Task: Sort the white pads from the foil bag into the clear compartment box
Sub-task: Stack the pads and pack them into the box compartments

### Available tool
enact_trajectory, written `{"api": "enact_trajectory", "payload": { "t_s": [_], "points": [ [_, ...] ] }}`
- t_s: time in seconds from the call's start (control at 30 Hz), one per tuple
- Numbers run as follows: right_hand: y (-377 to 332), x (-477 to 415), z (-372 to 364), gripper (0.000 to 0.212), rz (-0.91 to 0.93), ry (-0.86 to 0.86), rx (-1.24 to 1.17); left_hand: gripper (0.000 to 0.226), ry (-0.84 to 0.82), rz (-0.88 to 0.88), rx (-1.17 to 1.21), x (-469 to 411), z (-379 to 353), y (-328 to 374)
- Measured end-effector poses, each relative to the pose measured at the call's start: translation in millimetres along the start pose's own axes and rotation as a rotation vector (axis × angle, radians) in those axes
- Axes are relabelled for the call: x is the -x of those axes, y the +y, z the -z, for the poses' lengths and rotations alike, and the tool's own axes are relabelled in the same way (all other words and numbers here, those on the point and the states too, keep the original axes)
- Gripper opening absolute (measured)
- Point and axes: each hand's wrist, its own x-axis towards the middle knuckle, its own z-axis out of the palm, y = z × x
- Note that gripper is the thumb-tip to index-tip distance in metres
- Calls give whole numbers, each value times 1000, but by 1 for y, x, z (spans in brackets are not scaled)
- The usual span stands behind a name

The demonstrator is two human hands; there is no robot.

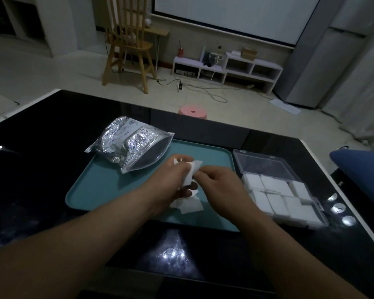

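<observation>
Left hand (175, 175): it is holding a small bunch of white pads (193, 171) over the teal tray (108, 186), fingers curled round them.
Right hand (220, 182): it is pinching the edge of one pad in that bunch.
Loose pads (190, 206): a few are lying on the tray under the hands.
Foil bag (130, 145): it is lying at the tray's far left corner.
Clear compartment box (268, 164): it is sitting open on the counter (41, 169), just right of the tray, and looking nearly full.
Doing it well: I think it is best to be pulling off one pad slowly, then laying it flat where there is room.
</observation>
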Motion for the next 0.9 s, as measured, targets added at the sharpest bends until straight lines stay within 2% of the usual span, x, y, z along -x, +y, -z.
{"api": "enact_trajectory", "payload": {
  "t_s": [0.07,0.13,0.2,0.3,0.5,0.6,0.7,0.83,0.9],
  "points": [
    [1,0,1,39,46,86,87,20,0,64,105,1,3,3],
    [3,1,-1,29,187,168,294,20,-37,110,174,3,7,6],
    [4,2,-3,20,336,179,472,23,-70,135,199,4,10,8],
    [2,2,-4,12,467,150,543,24,-99,202,217,5,16,9],
    [4,0,-3,13,552,137,611,27,-133,250,203,3,21,5],
    [4,0,-5,5,603,90,601,43,-133,267,230,1,25,2],
    [6,1,-3,12,591,-11,505,41,-152,271,249,2,28,5],
    [3,5,-11,41,405,-106,202,40,-264,276,205,6,22,9],
    [3,4,-16,44,303,-138,88,43,-309,292,167,10,16,8]
  ]
}}
